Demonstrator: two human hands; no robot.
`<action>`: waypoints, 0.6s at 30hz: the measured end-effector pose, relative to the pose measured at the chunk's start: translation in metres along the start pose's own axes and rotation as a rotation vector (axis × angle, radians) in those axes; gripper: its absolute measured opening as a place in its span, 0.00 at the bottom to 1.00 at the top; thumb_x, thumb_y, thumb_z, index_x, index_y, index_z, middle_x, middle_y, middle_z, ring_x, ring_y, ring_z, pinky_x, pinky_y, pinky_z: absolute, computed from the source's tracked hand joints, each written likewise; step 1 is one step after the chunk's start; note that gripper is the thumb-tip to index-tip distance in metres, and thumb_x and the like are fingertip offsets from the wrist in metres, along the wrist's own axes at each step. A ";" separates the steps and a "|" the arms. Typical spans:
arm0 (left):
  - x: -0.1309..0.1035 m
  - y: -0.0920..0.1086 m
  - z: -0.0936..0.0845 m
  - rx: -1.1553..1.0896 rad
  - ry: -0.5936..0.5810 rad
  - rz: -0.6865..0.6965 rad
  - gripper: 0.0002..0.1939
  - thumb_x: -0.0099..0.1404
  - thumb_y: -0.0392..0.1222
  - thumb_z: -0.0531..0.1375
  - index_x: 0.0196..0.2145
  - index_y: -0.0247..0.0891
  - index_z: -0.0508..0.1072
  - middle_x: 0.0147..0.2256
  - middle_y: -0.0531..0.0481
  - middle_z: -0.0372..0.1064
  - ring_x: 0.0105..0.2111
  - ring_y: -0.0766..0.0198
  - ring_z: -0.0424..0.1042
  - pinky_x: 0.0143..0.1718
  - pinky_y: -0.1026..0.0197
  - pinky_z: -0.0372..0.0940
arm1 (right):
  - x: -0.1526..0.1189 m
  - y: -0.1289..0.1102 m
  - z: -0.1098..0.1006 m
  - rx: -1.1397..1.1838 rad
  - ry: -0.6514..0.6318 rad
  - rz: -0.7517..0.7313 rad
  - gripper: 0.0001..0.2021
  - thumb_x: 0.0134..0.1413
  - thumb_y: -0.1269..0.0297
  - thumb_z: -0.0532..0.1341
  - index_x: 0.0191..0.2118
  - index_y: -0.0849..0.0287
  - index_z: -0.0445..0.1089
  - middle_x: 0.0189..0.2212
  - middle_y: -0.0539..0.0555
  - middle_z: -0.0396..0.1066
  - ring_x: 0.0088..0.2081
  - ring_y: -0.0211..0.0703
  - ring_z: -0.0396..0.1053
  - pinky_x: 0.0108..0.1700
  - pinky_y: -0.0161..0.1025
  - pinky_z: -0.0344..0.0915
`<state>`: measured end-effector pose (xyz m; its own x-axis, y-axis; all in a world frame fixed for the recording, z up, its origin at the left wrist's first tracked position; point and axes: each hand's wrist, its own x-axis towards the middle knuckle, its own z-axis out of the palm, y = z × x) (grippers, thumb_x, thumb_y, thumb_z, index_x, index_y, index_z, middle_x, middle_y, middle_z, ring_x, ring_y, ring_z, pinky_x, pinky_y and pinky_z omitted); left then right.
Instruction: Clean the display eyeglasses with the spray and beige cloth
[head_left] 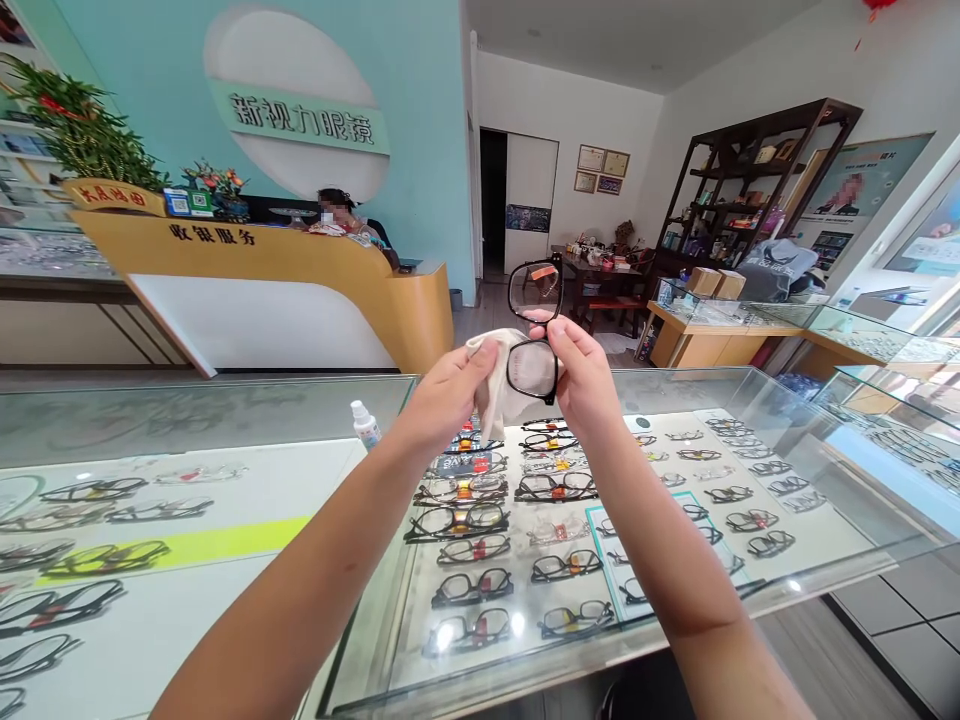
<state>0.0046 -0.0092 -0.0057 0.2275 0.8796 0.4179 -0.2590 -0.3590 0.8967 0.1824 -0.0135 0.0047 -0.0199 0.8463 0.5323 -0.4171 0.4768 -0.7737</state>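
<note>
Black-framed glasses [556,340] are held up on end above the glass display case, one lens over the other. My right hand [581,372] pinches them near the bridge, between the two lenses. A pale cleaning cloth [491,400] is gripped in my left hand [454,388], thumb on top. The cloth lies behind the lower lens and hangs down from my fingers. Whether it touches that lens I cannot tell. On the upper lens there is a small orange sticker [541,272].
Below my arms, the glass display case [517,685] holds rows of eyeglasses. A white spray bottle [365,425] stands on the left, near its back edge. Farther off, a person [341,215] sits behind the wooden counter [300,260]. A dark shelf [739,190] stands at the back right.
</note>
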 end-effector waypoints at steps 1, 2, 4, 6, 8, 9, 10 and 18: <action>-0.002 0.001 0.003 0.006 -0.031 -0.031 0.32 0.63 0.72 0.72 0.34 0.36 0.78 0.24 0.50 0.71 0.19 0.66 0.67 0.18 0.64 0.63 | 0.000 0.001 0.002 0.007 -0.006 0.013 0.15 0.61 0.46 0.73 0.39 0.53 0.83 0.56 0.53 0.78 0.52 0.43 0.74 0.52 0.36 0.71; -0.003 0.002 0.005 0.010 -0.068 -0.072 0.33 0.63 0.74 0.71 0.35 0.37 0.78 0.24 0.50 0.72 0.19 0.66 0.67 0.18 0.64 0.62 | -0.001 0.002 0.004 0.009 -0.009 0.025 0.16 0.60 0.45 0.73 0.37 0.53 0.82 0.56 0.53 0.78 0.53 0.44 0.74 0.53 0.36 0.71; -0.005 0.004 0.009 0.010 -0.109 -0.111 0.34 0.62 0.76 0.70 0.35 0.37 0.76 0.24 0.51 0.70 0.19 0.66 0.66 0.17 0.64 0.61 | -0.001 0.004 0.006 0.000 -0.014 0.043 0.18 0.58 0.43 0.73 0.36 0.54 0.81 0.58 0.54 0.78 0.54 0.45 0.74 0.54 0.37 0.72; -0.007 0.006 0.011 0.010 -0.125 -0.106 0.34 0.63 0.76 0.69 0.31 0.38 0.73 0.22 0.52 0.67 0.18 0.67 0.64 0.17 0.64 0.59 | -0.002 0.006 0.007 0.001 -0.017 0.049 0.19 0.57 0.42 0.74 0.35 0.54 0.81 0.59 0.55 0.78 0.54 0.45 0.74 0.54 0.37 0.72; -0.007 0.007 0.012 0.018 -0.133 -0.098 0.35 0.63 0.76 0.69 0.27 0.39 0.70 0.20 0.53 0.64 0.17 0.68 0.60 0.16 0.64 0.57 | -0.002 0.007 0.008 0.026 -0.022 0.053 0.18 0.57 0.44 0.75 0.35 0.54 0.82 0.58 0.54 0.78 0.52 0.44 0.74 0.53 0.37 0.72; -0.007 0.008 0.012 0.026 -0.132 -0.091 0.35 0.63 0.76 0.69 0.27 0.39 0.69 0.19 0.54 0.62 0.17 0.69 0.59 0.16 0.64 0.56 | -0.002 0.008 0.008 0.046 -0.025 0.058 0.17 0.57 0.45 0.75 0.35 0.54 0.82 0.57 0.54 0.78 0.51 0.43 0.74 0.52 0.36 0.72; -0.007 0.008 0.012 0.036 -0.132 -0.082 0.35 0.63 0.76 0.69 0.27 0.39 0.69 0.19 0.54 0.62 0.17 0.69 0.58 0.16 0.64 0.55 | -0.002 0.008 0.008 0.066 -0.027 0.063 0.16 0.58 0.46 0.75 0.35 0.54 0.82 0.55 0.53 0.79 0.50 0.42 0.74 0.51 0.35 0.72; -0.007 0.011 0.016 0.035 -0.151 -0.049 0.31 0.63 0.71 0.72 0.30 0.39 0.72 0.23 0.52 0.67 0.20 0.67 0.63 0.18 0.63 0.58 | -0.003 0.009 0.009 0.066 -0.011 0.093 0.18 0.56 0.43 0.76 0.37 0.54 0.81 0.54 0.54 0.81 0.50 0.43 0.76 0.52 0.37 0.73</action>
<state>0.0149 -0.0244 0.0030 0.3779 0.8407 0.3879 -0.2119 -0.3293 0.9201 0.1712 -0.0139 -0.0005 -0.0714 0.8835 0.4630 -0.4719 0.3790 -0.7960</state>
